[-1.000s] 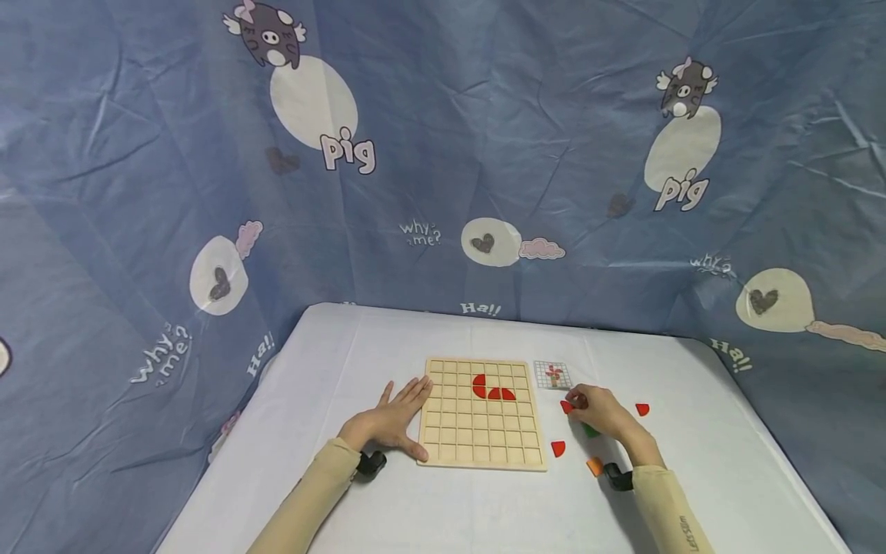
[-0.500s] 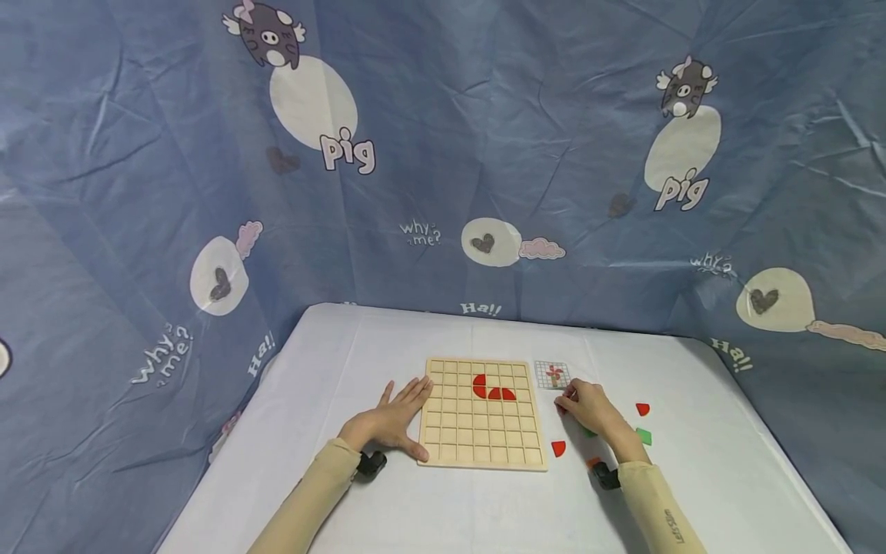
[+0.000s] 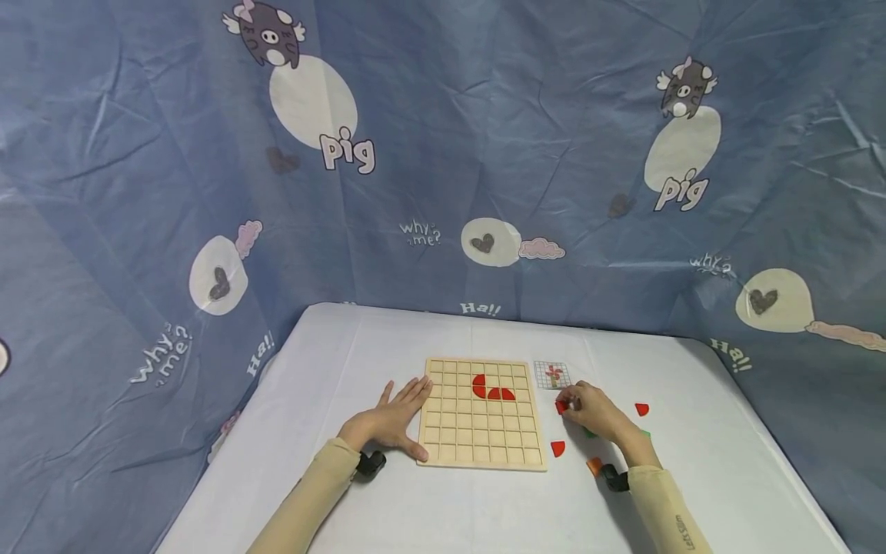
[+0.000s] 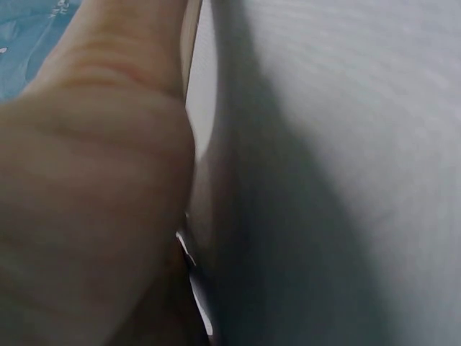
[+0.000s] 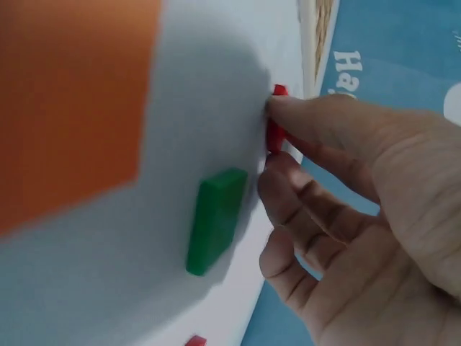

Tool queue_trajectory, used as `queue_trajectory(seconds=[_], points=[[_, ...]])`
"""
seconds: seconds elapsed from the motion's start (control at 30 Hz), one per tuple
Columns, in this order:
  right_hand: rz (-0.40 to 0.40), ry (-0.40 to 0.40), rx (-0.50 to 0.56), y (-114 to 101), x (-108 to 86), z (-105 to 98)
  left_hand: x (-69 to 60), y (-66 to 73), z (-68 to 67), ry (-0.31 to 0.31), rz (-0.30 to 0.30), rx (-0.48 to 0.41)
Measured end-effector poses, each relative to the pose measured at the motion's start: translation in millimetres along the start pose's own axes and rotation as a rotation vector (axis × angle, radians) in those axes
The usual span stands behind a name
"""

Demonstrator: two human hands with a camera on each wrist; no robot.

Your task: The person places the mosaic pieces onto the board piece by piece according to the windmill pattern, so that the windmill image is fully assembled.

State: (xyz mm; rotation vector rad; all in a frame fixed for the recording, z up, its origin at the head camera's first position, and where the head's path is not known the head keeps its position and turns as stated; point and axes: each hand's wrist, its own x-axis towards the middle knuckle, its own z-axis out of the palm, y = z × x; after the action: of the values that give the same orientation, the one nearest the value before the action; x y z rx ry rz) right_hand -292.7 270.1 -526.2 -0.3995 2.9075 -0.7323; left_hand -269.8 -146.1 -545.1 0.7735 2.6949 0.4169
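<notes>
A pale wooden grid board (image 3: 477,431) lies on the white table, with several red quarter-round pieces (image 3: 480,392) in its upper middle cells. My left hand (image 3: 391,423) rests with spread fingers on the board's left edge; the left wrist view shows it (image 4: 94,187) close up. Right of the board, my right hand (image 3: 594,410) pinches a red piece (image 3: 561,407) between thumb and fingers, low over the table. In the right wrist view the hand (image 5: 360,187) holds that red piece (image 5: 276,130) by its sides, beside a green block (image 5: 217,220).
A small picture card (image 3: 552,375) lies by the board's upper right corner. Loose red pieces sit below (image 3: 557,448) and right (image 3: 642,409) of my right hand. An orange piece (image 3: 594,466) is by the right wrist, and green pieces are partly hidden by the hand and forearm.
My right hand has shifted slightly left overall with the red piece, moving nearer the board, then back a little since half a second ago. The left hand has stayed still.
</notes>
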Motion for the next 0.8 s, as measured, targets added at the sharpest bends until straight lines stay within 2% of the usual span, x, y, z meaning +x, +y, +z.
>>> queue_trajectory(seconds=[0.3,0.8], points=[[0.066,0.059,0.039,-8,2.5,7,-0.3,-0.7,1.3,-0.003,0.002,0.003],[0.077,0.103,-0.006,-12,7.6,12,-0.6,2.4,-2.2,-0.007,0.011,0.009]])
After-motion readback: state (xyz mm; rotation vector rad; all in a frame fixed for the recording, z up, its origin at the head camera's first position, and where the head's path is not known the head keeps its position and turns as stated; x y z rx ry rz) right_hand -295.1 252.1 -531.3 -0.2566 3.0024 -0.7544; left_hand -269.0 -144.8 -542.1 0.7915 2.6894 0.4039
